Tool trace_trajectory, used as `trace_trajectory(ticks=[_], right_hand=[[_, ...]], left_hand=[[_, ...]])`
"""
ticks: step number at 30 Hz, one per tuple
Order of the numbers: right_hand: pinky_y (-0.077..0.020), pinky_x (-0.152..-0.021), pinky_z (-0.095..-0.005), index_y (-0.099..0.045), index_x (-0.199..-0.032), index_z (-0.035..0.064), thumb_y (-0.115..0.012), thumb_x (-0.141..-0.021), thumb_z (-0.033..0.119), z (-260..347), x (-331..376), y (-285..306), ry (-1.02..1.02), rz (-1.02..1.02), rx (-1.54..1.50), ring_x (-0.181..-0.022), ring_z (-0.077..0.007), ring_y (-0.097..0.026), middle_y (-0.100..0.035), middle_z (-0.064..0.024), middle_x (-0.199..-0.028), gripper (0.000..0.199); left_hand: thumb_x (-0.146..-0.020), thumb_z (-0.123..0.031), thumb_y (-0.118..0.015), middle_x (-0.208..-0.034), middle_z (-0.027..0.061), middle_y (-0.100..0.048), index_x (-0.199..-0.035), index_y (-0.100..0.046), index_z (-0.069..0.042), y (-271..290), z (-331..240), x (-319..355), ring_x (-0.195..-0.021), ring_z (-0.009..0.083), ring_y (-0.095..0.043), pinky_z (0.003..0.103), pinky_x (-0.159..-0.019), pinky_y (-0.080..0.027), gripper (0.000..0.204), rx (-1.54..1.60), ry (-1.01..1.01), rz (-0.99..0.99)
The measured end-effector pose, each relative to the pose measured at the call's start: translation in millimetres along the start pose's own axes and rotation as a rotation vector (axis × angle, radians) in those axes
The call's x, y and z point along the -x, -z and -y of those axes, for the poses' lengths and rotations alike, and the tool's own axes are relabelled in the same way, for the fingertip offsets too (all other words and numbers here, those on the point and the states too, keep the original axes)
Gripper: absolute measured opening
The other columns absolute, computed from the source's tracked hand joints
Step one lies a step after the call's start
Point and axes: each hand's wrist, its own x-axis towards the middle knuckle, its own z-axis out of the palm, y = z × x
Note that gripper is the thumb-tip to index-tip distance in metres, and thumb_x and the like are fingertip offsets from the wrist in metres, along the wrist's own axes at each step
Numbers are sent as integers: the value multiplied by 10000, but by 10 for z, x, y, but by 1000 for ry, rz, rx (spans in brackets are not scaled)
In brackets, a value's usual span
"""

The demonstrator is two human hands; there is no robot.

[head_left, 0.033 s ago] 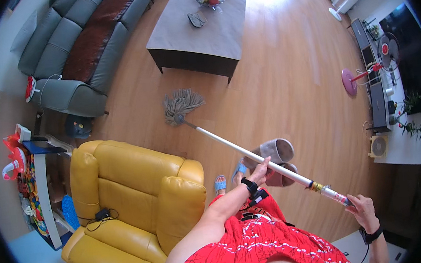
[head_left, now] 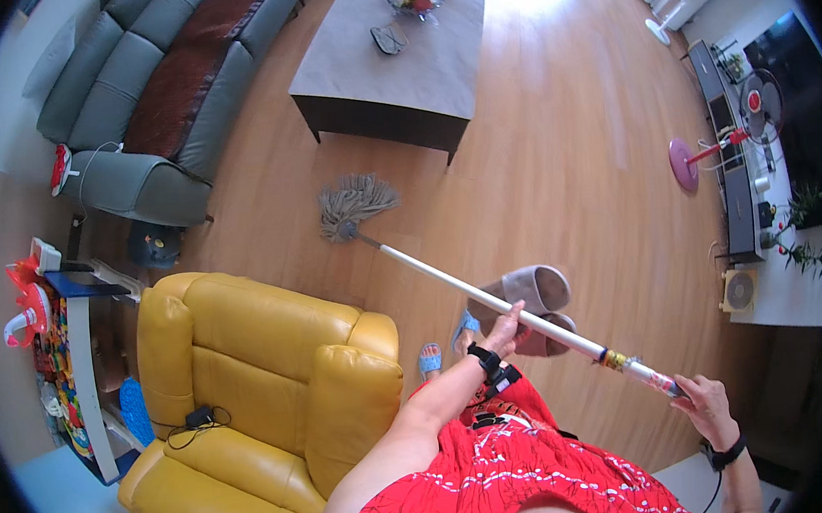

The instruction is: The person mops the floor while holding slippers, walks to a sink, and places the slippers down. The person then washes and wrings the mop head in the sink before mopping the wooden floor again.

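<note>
A mop (head_left: 442, 275) with a white pole slants across the view, its grey strand head (head_left: 358, 205) resting on the floor short of the coffee table. My left hand (head_left: 504, 331) is closed around the middle of the pole. At the patterned upper end, my right hand (head_left: 706, 408) grips the tip of the pole with bent fingers. A pair of greyish-beige slippers (head_left: 543, 287) shows behind the pole, close to my left hand; the pole partly hides them. On my feet are blue sandals (head_left: 430, 358).
A yellow armchair (head_left: 250, 319) stands at left, with a black adapter and cord on it. Beyond are a grey-green sofa (head_left: 136, 188) and a coffee table (head_left: 386, 83). A pink-based fan (head_left: 685, 166) stands by the TV cabinet at right. Toys fill a shelf (head_left: 90, 382) at far left.
The mop pole and the slippers have shifted very slightly left in the view. Both hands keep their grip on the pole.
</note>
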Motion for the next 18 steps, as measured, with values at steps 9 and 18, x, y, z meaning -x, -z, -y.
trace_trajectory(ticks=[9,18], right_hand=[[-469,-539,-375,-586,-1061,89,-646,-788,254,1049,-2804,-150,182,184,-401,-611,-266,-603,-597,-153,-706,324],[-402,-443,-216,-433,-1250,43,-618,-838,177,2006,-5618,209,-133,813,-1049,-528,-81,-508,-540,-20,-750,471]], left_hand=[[-783,-630,-537,-890,6,-526,-980,-500,-158,1002,-2313,-739,-818,134,-527,327,-650,-477,512,291,-307,-118],[-869,-417,-541,-799,15,-505,-861,-529,-113,1491,-4685,-1406,-768,142,-487,322,-651,-446,304,36,-463,-221]])
